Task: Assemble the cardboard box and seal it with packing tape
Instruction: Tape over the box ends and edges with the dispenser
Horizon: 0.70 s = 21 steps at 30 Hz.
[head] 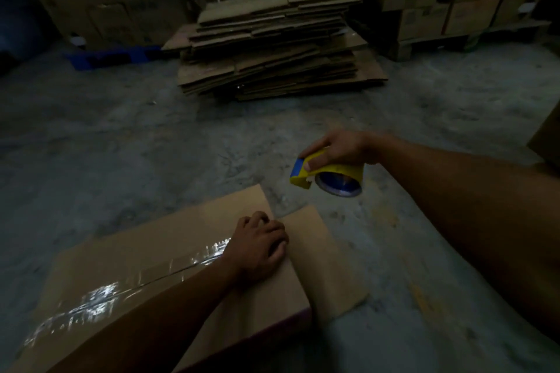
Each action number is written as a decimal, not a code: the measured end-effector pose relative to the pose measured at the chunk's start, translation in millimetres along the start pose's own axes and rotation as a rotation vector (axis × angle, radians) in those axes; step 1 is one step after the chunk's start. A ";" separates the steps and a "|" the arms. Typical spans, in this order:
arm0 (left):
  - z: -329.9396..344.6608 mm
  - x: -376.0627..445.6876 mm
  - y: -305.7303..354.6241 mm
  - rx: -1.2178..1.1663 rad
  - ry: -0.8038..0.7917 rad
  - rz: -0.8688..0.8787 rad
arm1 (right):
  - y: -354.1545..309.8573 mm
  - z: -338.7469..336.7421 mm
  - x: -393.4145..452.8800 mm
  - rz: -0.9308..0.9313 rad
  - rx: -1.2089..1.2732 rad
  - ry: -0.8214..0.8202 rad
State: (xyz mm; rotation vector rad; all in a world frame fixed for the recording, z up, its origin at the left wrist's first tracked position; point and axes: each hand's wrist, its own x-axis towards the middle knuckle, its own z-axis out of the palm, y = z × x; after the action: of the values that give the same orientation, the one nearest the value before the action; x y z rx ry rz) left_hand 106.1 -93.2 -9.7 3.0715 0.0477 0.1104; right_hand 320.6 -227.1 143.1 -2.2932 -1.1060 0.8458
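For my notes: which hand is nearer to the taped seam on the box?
Left. The left hand rests on the box at the end of the taped seam; the right hand holds the tape dispenser above the floor.

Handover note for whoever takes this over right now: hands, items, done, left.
Left hand: pressing flat on the cardboard box at the far end of the centre seam, holding nothing.
Right hand: gripping the yellow tape dispenser, raised off the box above the floor.
Done: flaps closed, clear tape laid along the centre seam.
Left: the tape's end is under the left hand, so check it; press the strip down. An end flap on the right still sticks out.
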 end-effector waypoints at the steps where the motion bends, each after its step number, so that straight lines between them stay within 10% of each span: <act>1: -9.2 3.6 -3.9 -0.120 -0.041 -0.065 | -7.3 1.8 -0.4 -0.023 0.054 0.003; 6: -96.8 34.4 -34.5 -0.994 0.226 -0.652 | -28.4 14.8 -12.5 -0.157 0.460 0.022; 9: -141.4 27.9 -57.3 -1.410 -0.009 -0.897 | -39.6 14.9 -17.3 -0.206 0.608 -0.028; 21: -183.5 28.0 -49.9 -1.869 -0.241 -0.754 | -68.3 15.2 -37.8 -0.258 0.745 -0.011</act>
State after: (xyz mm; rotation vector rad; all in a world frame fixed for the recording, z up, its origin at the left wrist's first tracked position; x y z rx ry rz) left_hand 119.3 -30.3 171.4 1.0661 0.6232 -0.1712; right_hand 255.5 -216.4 187.5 -1.5018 -0.8650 0.9597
